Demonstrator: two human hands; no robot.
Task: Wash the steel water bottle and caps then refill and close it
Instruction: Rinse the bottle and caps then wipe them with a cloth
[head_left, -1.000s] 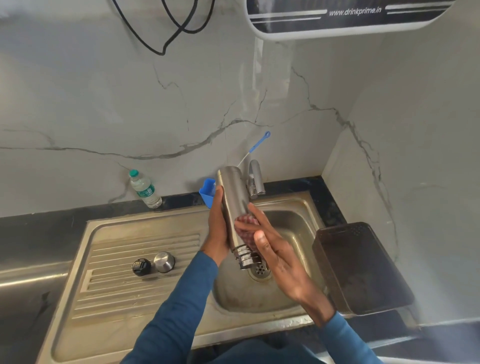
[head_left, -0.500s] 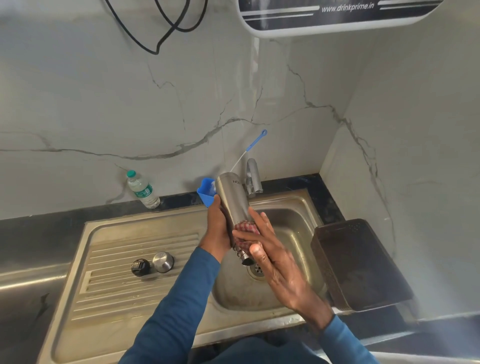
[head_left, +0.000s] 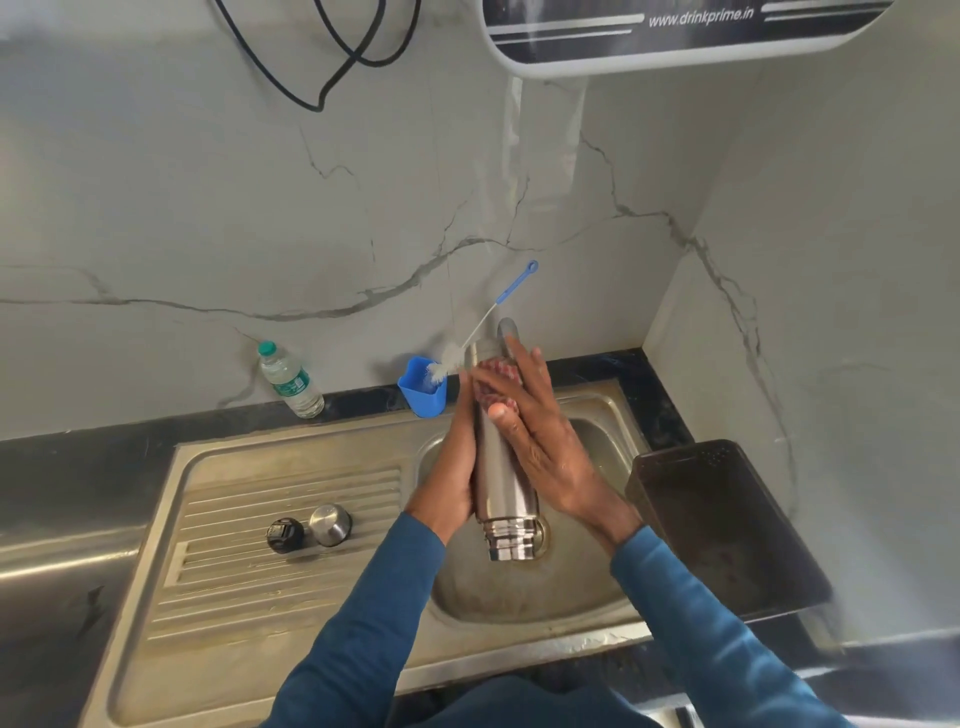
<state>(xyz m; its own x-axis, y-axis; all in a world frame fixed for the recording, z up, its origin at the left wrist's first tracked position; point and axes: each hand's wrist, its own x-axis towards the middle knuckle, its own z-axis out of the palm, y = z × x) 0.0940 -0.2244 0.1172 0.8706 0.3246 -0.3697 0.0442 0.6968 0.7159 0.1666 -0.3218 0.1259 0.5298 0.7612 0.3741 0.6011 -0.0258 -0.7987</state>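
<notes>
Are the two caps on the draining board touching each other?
Cannot tell. In the head view the black cap and steel cap sit side by side on the draining board; any gap is too small to see.

- Far end of steel bottle (head_left: 501, 483) covered by right hand (head_left: 540, 436) and red scrubber (head_left: 496, 382).
- Tap (head_left: 508, 328) mostly hidden behind right fingertips.
- Left hand (head_left: 452, 467) fingers concealed behind bottle.
- Purifier (head_left: 675, 31) above, cropped by top edge.
</notes>
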